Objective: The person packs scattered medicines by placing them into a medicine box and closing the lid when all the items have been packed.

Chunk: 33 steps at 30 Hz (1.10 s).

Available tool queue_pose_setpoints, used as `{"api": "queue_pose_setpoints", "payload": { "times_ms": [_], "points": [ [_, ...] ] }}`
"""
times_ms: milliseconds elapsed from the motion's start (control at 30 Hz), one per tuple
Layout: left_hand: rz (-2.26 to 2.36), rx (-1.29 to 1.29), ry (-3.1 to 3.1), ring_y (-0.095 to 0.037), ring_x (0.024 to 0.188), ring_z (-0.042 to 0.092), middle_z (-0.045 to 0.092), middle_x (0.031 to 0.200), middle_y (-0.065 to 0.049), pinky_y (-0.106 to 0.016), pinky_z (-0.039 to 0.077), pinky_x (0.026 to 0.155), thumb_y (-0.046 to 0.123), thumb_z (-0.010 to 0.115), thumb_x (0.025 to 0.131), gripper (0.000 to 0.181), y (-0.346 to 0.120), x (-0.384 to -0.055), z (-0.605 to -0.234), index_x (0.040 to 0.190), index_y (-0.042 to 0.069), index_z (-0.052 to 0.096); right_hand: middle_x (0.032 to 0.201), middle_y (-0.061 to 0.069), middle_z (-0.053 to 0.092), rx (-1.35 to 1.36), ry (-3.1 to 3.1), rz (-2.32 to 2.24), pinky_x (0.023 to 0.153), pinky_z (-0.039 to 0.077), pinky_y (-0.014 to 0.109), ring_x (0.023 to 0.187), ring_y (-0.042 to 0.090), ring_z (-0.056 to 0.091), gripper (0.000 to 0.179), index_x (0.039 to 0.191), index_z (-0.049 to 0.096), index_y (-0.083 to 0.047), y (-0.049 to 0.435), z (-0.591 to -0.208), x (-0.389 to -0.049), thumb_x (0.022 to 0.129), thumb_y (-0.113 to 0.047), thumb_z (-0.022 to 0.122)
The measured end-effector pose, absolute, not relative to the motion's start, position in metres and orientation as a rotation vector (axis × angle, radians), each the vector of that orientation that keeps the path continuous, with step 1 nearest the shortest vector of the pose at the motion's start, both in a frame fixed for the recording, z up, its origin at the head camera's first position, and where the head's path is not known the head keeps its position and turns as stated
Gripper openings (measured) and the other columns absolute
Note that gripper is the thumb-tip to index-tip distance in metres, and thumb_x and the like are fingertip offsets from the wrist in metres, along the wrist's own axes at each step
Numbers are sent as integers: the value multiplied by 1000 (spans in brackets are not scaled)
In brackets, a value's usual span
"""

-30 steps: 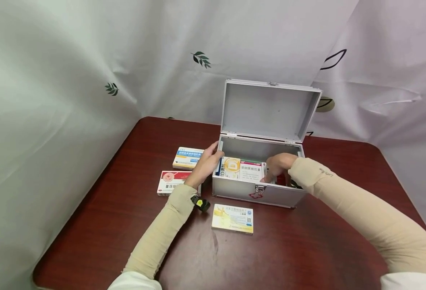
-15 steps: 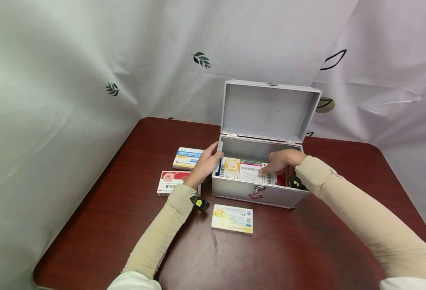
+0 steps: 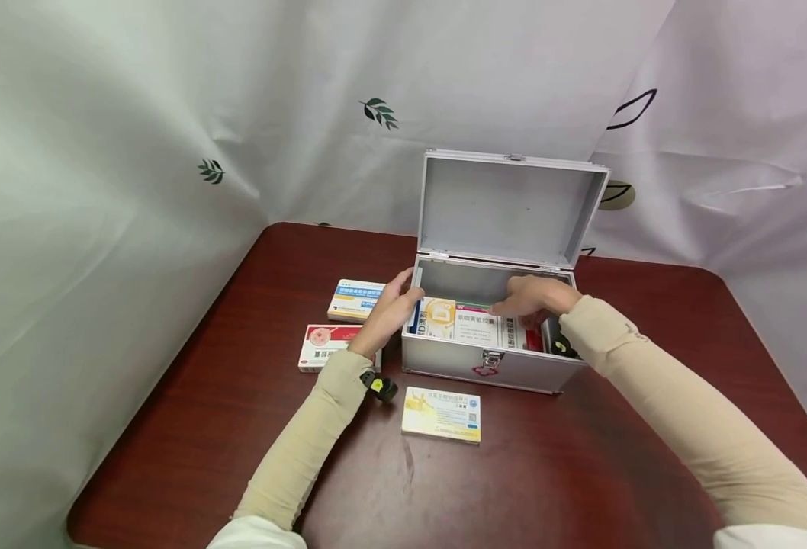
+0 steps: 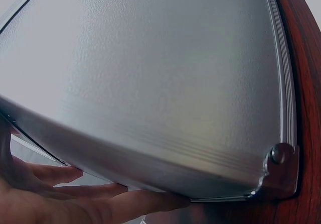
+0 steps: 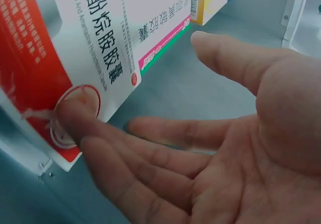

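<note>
An open aluminium case (image 3: pixel 438 355) holds a row of upright medicine boxes. Among them are a white box with an orange circle (image 3: pixel 440 314), a white-and-pink box (image 3: pixel 475 328) and a red-and-white medicine box (image 5: pixel 35 48). My right hand (image 3: pixel 534 296) is inside the case, behind this row. In the right wrist view its fingers are extended, with one fingertip over the end of the red-and-white box and the thumb apart. My left hand (image 3: pixel 391 311) rests on the case's left rim, its fingers laid along the edge (image 4: pixel 120 204).
Left of the case lie a blue-and-white medicine box (image 3: pixel 354 299) and another red-and-white box (image 3: pixel 317 347), partly covered by the left arm. A yellow-and-white box (image 3: pixel 441 414) lies in front. The raised lid (image 3: pixel 506 206) stands behind, near a pale curtain (image 3: pixel 294 114).
My right hand has lifted from the front of the row and shifted back to the boxes' rear edge, uncovering more of the box fronts. The left hand stays at the rim.
</note>
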<state>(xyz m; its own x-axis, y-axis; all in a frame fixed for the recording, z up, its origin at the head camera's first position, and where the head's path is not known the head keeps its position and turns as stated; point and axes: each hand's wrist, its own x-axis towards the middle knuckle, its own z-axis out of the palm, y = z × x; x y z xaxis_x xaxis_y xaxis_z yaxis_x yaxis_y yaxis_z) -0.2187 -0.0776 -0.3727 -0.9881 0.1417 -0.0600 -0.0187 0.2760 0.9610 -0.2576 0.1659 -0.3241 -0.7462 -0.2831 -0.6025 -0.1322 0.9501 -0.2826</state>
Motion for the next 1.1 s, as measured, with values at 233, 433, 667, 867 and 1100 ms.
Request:
{"api": "queue_pose_setpoints", "payload": {
  "times_ms": [233, 433, 667, 867, 1100],
  "points": [
    [1821, 109, 2379, -25, 107, 51, 50, 123, -14, -39, 39, 96, 19, 46, 92, 55, -75, -219, -377, 144, 14, 30, 60, 8, 57, -444, 2455, -419, 51, 48, 33, 48, 17, 54, 43, 89, 62, 3, 167, -324, -260, 91, -39, 54],
    [1847, 88, 2386, -23, 106, 51, 50, 121, -13, -39, 39, 97, 18, 47, 91, 55, -74, -220, -377, 143, 13, 31, 74, 13, 62, -580, 2499, -584, 62, 51, 37, 66, 26, 62, 44, 109, 60, 2, 174, -293, -258, 93, -38, 51],
    [1849, 63, 2396, -24, 105, 51, 51, 119, -13, -38, 39, 96, 17, 47, 91, 55, -75, -220, -376, 143, 12, 32, 90, 12, 65, -538, 2700, -573, 68, 47, 36, 81, 22, 61, 55, 115, 57, -3, 204, -262, -234, 88, -51, 52],
    [1852, 66, 2393, -24, 104, 51, 51, 118, -14, -38, 39, 96, 17, 47, 90, 55, -76, -219, -377, 143, 12, 32, 130, 32, 37, -371, 2825, -695, 92, 34, 56, 117, 42, 39, 80, 135, 32, 8, 241, -274, -210, 87, -52, 52],
    [1842, 55, 2390, -26, 105, 51, 50, 118, -13, -39, 39, 95, 19, 47, 89, 56, -73, -219, -377, 143, 14, 33, 139, 38, 15, -76, 2671, -903, 100, 25, 60, 127, 48, 22, 99, 142, 5, 11, 259, -318, -196, 86, -61, 45]
  ]
}}
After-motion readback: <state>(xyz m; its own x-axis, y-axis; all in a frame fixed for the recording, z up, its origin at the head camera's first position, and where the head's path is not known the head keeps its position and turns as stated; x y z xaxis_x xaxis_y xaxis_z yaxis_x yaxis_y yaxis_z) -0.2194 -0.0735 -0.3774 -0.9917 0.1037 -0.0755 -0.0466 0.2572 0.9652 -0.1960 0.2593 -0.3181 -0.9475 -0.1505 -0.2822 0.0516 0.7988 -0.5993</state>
